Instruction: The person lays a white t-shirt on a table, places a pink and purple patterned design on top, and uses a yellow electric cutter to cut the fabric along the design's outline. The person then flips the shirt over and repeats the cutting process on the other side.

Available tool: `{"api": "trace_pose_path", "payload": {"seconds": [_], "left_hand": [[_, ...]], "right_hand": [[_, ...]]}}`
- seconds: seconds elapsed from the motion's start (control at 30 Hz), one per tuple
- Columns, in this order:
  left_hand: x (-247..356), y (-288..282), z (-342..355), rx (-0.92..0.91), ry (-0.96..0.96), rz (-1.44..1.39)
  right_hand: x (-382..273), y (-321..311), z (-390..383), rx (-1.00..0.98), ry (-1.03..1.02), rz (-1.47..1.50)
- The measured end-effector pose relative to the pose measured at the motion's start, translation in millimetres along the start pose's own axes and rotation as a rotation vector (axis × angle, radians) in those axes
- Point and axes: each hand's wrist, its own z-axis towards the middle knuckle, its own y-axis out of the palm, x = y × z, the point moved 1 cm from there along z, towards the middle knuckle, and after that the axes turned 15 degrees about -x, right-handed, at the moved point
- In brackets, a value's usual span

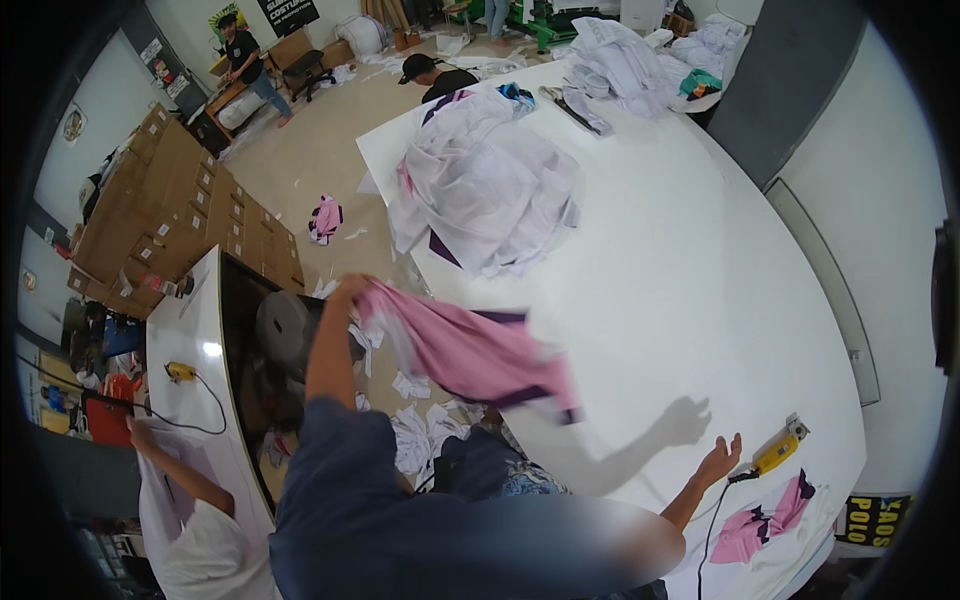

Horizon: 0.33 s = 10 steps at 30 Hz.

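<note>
My left hand is closed on one end of a pink fabric piece with dark purple and white parts. The cloth stretches out to the right over the edge of the white table, its far end smeared by motion. My right hand is raised with its fingers apart, holding nothing, and casts a shadow on the tabletop. Beside it lies a yellow corded hand tool. Just below the tool, more pink and purple fabric pieces rest at the table's near right edge.
A heap of white fabric covers the table's far left corner, another pile its far end. Stacked cartons stand left. A co-worker handles white cloth at a side table. White scraps litter the floor.
</note>
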Motion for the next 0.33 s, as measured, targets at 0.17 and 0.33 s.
{"api": "trace_pose_path", "payload": {"seconds": [0.17, 0.33], "left_hand": [[73.8, -182.7, 34.3, 1.317, 0.264, -0.208], [126.2, -155.6, 53.9, 1.149, 0.425, -0.027]], "right_hand": [[-56.2, 52.6, -41.9, -0.052, -0.009, 0.025], [-66.6, 89.4, -75.2, -0.133, -0.05, 0.036]]}}
